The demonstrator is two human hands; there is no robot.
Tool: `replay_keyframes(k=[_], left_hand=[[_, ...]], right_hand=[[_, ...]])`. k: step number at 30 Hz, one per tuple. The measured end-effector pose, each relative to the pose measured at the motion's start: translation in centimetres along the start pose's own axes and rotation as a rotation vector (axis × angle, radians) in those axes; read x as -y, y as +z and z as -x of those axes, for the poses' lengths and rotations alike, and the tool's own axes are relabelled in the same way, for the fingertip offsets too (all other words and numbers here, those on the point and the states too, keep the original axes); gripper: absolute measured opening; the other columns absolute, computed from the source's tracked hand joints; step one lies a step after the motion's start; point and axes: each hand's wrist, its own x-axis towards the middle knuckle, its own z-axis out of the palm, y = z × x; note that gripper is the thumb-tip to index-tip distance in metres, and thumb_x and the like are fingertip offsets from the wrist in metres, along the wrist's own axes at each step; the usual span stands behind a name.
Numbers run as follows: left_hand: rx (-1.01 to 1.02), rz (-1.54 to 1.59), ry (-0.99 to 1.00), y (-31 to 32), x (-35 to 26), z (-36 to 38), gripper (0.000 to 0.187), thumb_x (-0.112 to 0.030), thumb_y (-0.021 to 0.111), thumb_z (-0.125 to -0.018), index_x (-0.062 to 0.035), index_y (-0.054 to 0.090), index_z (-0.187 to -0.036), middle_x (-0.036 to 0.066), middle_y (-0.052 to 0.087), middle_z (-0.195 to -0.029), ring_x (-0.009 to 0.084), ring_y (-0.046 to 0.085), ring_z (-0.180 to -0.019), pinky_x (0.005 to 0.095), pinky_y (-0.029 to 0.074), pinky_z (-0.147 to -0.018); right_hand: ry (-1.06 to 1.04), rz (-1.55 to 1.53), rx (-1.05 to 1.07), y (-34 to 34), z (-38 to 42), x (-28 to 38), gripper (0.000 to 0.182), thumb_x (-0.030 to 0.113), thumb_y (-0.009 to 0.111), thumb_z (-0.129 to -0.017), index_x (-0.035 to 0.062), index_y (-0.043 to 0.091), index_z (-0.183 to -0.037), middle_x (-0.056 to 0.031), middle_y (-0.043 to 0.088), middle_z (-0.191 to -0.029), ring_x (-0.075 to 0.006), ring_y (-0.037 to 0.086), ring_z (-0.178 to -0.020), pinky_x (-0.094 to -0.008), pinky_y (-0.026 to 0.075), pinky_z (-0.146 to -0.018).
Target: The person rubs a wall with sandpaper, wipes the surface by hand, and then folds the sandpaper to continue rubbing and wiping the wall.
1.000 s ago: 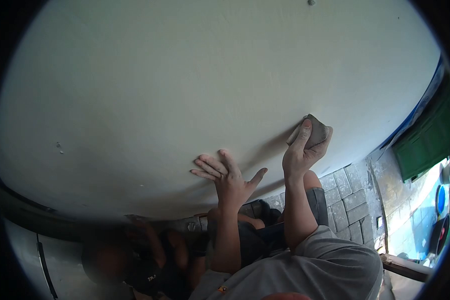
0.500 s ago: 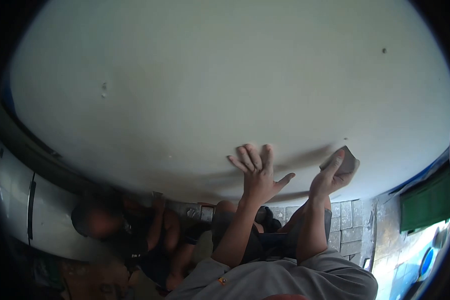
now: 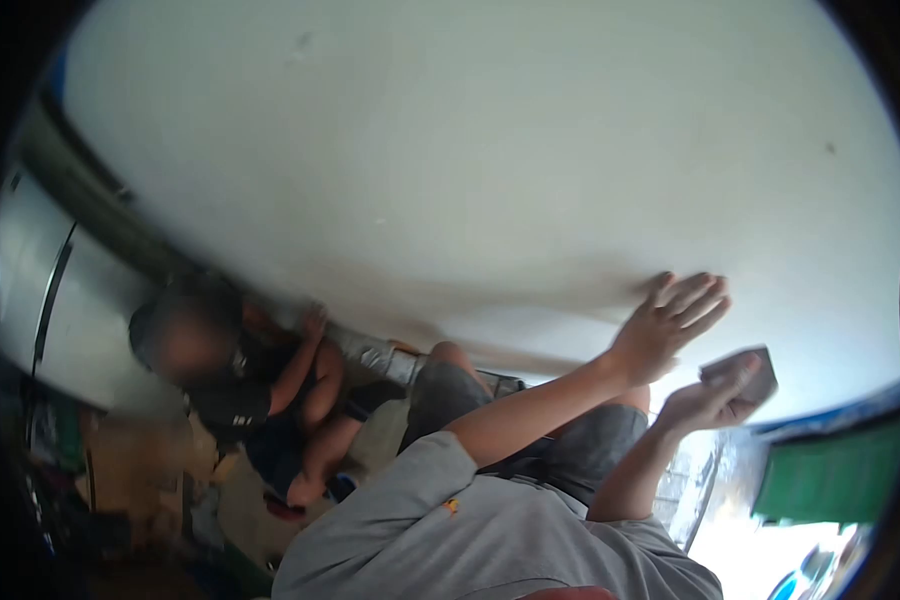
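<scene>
My left hand (image 3: 662, 322) is open, its fingers spread on or very close to the pale wall (image 3: 490, 130). Just below it and to the right, my right hand (image 3: 710, 402) grips a dark, flat, roughly square piece of sandpaper (image 3: 758, 376). The thumb lies across its face, and the piece appears held slightly off the wall. Small spots mark the wall, including a dark one (image 3: 830, 148) at upper right.
Close on my left, a person (image 3: 260, 385) in dark clothes squats with a hand near the wall's lower edge. A pale cabinet-like panel (image 3: 110, 340) stands beyond them. At right hangs a green panel (image 3: 820, 475), with bright daylight below it.
My left hand has moved right across the wall, close to my right hand. My right hand, still gripping the sandpaper, has moved right and down. The view has shifted and tilted.
</scene>
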Motion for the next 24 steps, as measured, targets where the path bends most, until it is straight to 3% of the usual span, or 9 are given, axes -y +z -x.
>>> replay_keyframes(k=[2, 4, 8, 11, 12, 13, 15, 18, 24], left_hand=[[0.102, 0.179, 0.085, 0.5, -0.5, 2.4, 0.079, -0.017, 0.071, -0.065, -0.0083, 0.044, -0.139, 0.011, 0.026, -0.155, 0.0262, 0.019, -0.145, 0.0497, 0.013, -0.116], [0.448, 0.342, -0.042, -0.1, -1.4, 5.4, 0.059, -0.025, 0.068, -0.078, -0.0033, 0.052, -0.130, 0.015, 0.032, -0.151, 0.0333, 0.022, -0.142, 0.0495, 0.015, -0.116], [0.840, 0.438, -0.206, -1.4, -1.5, 9.9, 0.055, -0.033, 0.067, -0.083, -0.0009, 0.054, -0.127, 0.018, 0.051, -0.134, 0.0350, 0.039, -0.132, 0.0461, 0.028, -0.111], [0.738, 0.460, -0.375, -3.4, -1.0, 11.0, 0.058, -0.033, 0.068, -0.083, -0.0015, 0.053, -0.128, 0.019, 0.059, -0.121, 0.0351, 0.049, -0.120, 0.0431, 0.034, -0.105], [0.650, 0.386, -0.340, -4.2, -0.7, 11.0, 0.064, -0.029, 0.070, -0.081, 0.0010, 0.048, -0.133, 0.018, 0.063, -0.114, 0.0358, 0.057, -0.104, 0.0428, 0.041, -0.095], [0.646, 0.381, -0.340, -4.8, -0.1, 10.8, 0.064, -0.029, 0.070, -0.081, 0.0010, 0.048, -0.133, 0.018, 0.063, -0.114, 0.0358, 0.057, -0.104, 0.0428, 0.041, -0.095], [0.369, 0.348, -0.370, -5.8, 0.7, 10.5, 0.080, -0.024, 0.072, -0.079, 0.0042, 0.032, -0.142, 0.016, 0.065, -0.105, 0.0352, 0.062, -0.093, 0.0430, 0.046, -0.086], [0.225, 0.222, -0.455, -7.8, 1.3, 8.7, 0.094, -0.020, 0.073, -0.077, 0.0064, 0.015, -0.146, 0.014, 0.066, -0.098, 0.0331, 0.063, -0.084, 0.0425, 0.048, -0.078], [0.251, 0.175, -0.488, -7.3, 1.6, 8.2, 0.097, -0.017, 0.073, -0.076, 0.0075, 0.013, -0.147, 0.011, 0.065, -0.084, 0.0269, 0.064, -0.074, 0.0378, 0.047, -0.070]], right_hand=[[0.094, 0.035, 0.159, -0.2, -0.7, 1.5, 0.017, 0.015, 0.062, -0.093, 0.0008, 0.053, -0.094, -0.0037, 0.057, -0.082, -0.0099, 0.054, -0.072, -0.0217, 0.043, -0.061], [-0.035, 0.182, 0.356, -1.0, -1.6, 1.1, 0.016, 0.013, 0.061, -0.093, 0.0000, 0.052, -0.092, -0.0050, 0.056, -0.078, -0.0091, 0.053, -0.071, -0.0216, 0.043, -0.061], [-0.166, 0.338, 0.347, -0.6, -2.4, -0.1, 0.013, 0.010, 0.065, -0.087, -0.0001, 0.056, -0.086, -0.0078, 0.059, -0.078, -0.0200, 0.050, -0.075, -0.0322, 0.041, -0.065], [-0.165, 0.355, 0.356, 0.5, -2.4, -1.2, 0.013, 0.011, 0.066, -0.086, 0.0015, 0.057, -0.087, -0.0073, 0.058, -0.076, -0.0220, 0.047, -0.076, -0.0345, 0.040, -0.066], [-0.147, 0.336, 0.353, 0.8, -2.2, -1.5, 0.013, 0.011, 0.065, -0.086, 0.0019, 0.057, -0.087, -0.0073, 0.058, -0.076, -0.0220, 0.047, -0.075, -0.0346, 0.040, -0.066], [-0.134, 0.314, 0.350, 1.2, -2.1, -1.6, 0.013, 0.012, 0.065, -0.087, 0.0023, 0.056, -0.087, -0.0073, 0.058, -0.077, -0.0220, 0.046, -0.074, -0.0347, 0.040, -0.066], [-0.081, 0.319, 0.383, 1.4, -2.0, -1.6, 0.012, 0.012, 0.064, -0.087, 0.0024, 0.056, -0.087, -0.0074, 0.059, -0.078, -0.0220, 0.045, -0.074, -0.0350, 0.040, -0.066], [-0.041, 0.352, 0.427, 1.2, -2.1, -1.5, 0.012, 0.012, 0.064, -0.087, 0.0028, 0.056, -0.088, -0.0075, 0.060, -0.079, -0.0221, 0.043, -0.073, -0.0355, 0.039, -0.066], [-0.177, 0.456, 0.496, 0.6, -3.3, -2.3, 0.012, 0.011, 0.064, -0.085, 0.0028, 0.056, -0.087, -0.0080, 0.060, -0.077, -0.0234, 0.042, -0.072, -0.0357, 0.038, -0.065]])
